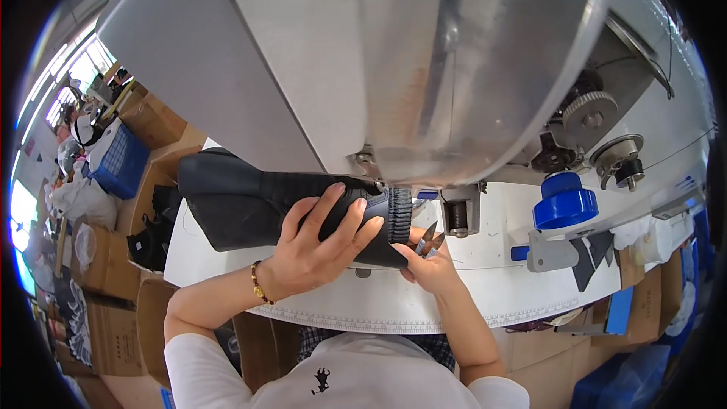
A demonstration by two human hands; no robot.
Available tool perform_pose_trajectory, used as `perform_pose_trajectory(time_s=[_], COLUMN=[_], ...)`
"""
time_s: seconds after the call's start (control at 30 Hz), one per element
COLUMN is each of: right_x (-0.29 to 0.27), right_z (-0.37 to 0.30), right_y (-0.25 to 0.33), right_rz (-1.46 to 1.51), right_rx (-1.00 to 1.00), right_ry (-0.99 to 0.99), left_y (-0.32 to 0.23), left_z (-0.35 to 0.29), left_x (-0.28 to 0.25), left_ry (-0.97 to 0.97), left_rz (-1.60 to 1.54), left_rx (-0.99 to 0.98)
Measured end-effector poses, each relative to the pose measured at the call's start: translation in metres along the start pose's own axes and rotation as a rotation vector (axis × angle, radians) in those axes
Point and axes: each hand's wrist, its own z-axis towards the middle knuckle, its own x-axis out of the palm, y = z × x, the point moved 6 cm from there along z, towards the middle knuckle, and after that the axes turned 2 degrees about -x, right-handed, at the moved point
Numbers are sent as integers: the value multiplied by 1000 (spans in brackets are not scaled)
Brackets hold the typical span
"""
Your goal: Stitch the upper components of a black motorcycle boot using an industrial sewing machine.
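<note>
A black boot (227,210) lies sideways under the sewing machine head (303,53), its foot end to the left. Ribbed elastic (400,216) shows near its opening, close to the needle area, which the machine partly hides. My left hand (314,250) grips the boot from the near side, its bent fingers spread over the shaft. At the boot's opening, my right hand (433,266) has its thumb against the edge. Small thread snips (430,242) are tucked in that same hand, blades pointing up and apart.
A white table (485,295) with a ruler strip along its near edge carries the machine. A blue knob (564,201) and metal thread guides project at the right. Cardboard boxes (113,333) and a blue crate (121,163) stand left. Another person (82,127) is far left.
</note>
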Motion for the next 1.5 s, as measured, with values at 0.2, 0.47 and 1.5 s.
perform_pose_trajectory(time_s=[0.2, 0.47, 1.5], right_x=[-2, -14, -10], right_z=[-7, -5, 2], right_y=[4, 5, 3], right_rz=[33, 59, 170], right_rx=[134, 81, 103], right_ry=[-148, -142, -170], left_y=[-5, -11, 7], left_z=[12, 23, 31], left_x=[-8, -13, -10], left_ry=[67, 59, 75], left_rz=[21, 5, -192], left_rx=[-24, -19, -48])
